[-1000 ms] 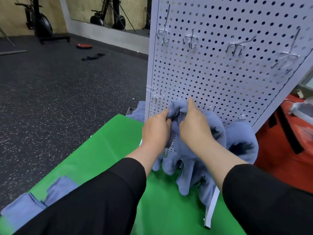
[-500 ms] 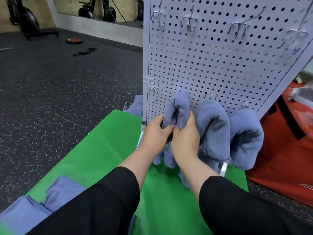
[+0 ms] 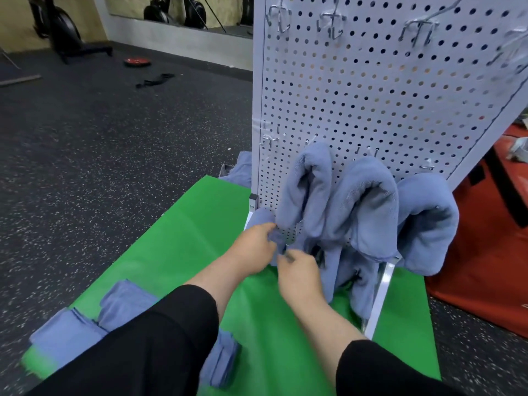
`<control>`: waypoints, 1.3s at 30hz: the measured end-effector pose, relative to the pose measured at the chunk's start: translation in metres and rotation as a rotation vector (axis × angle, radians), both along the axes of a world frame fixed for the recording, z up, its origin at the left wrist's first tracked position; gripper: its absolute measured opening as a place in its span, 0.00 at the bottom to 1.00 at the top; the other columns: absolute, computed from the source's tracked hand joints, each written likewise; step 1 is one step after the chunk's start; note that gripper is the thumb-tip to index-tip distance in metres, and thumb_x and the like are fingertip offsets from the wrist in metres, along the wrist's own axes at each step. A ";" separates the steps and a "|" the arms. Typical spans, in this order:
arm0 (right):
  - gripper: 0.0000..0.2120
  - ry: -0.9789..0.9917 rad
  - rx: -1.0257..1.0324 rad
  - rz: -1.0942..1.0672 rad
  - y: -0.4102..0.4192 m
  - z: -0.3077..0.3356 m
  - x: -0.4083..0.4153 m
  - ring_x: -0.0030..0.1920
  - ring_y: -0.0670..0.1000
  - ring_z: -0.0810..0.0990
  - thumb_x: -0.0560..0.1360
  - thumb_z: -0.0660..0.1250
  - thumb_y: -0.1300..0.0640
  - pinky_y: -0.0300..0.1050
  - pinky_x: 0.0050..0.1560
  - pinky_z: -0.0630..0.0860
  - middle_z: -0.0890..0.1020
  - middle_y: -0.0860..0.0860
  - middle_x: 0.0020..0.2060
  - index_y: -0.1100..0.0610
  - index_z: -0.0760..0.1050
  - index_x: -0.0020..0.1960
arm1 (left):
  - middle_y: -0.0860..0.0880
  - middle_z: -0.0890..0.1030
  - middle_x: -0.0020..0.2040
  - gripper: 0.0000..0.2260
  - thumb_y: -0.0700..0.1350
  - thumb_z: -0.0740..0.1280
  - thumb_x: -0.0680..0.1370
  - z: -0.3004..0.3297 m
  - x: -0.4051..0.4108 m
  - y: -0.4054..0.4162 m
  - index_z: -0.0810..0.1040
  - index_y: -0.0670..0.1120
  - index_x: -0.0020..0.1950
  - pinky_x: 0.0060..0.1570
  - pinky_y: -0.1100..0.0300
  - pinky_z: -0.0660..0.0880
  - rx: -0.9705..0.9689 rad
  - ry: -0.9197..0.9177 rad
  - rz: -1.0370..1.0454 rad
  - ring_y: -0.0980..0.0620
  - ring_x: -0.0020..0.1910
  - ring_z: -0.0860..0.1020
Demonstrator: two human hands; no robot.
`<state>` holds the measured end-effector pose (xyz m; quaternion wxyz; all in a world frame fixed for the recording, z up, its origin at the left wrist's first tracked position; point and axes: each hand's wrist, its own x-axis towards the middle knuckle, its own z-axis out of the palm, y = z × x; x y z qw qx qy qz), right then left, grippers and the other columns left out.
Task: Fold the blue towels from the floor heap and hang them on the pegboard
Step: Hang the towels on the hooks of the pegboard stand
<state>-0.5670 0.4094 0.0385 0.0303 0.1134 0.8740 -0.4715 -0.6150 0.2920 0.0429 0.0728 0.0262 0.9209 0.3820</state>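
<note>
Both hands have dropped from the top fold of the leftmost hanging towel (image 3: 307, 184) to its lower hem since half a second ago. At that hem the left hand (image 3: 251, 250) pinches the cloth's left bottom corner between curled fingers and thumb. Just right of it, the right hand (image 3: 300, 271) is blurred; its fingers curl at the same hem, but whether they actually grip cloth I cannot tell.

That towel hangs draped over a hook low on the white pegboard (image 3: 371, 90), with two more blue towels to its right: a middle towel (image 3: 368, 201) touching it and a right towel (image 3: 425, 221) at the board's edge. All three hang above the green mat (image 3: 183, 238). Near the left sleeve, folded towels (image 3: 85, 324) lie on the mat's near left corner. Farther right stands a red bag (image 3: 485, 252).
</note>
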 end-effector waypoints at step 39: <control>0.15 0.099 0.640 0.919 -0.137 -0.151 0.067 0.59 0.60 0.79 0.76 0.61 0.60 0.48 0.64 0.69 0.83 0.58 0.58 0.56 0.77 0.61 | 0.50 0.75 0.60 0.18 0.49 0.68 0.77 -0.124 0.125 -0.210 0.74 0.54 0.66 0.49 0.52 0.66 -0.857 -0.144 -0.452 0.45 0.61 0.74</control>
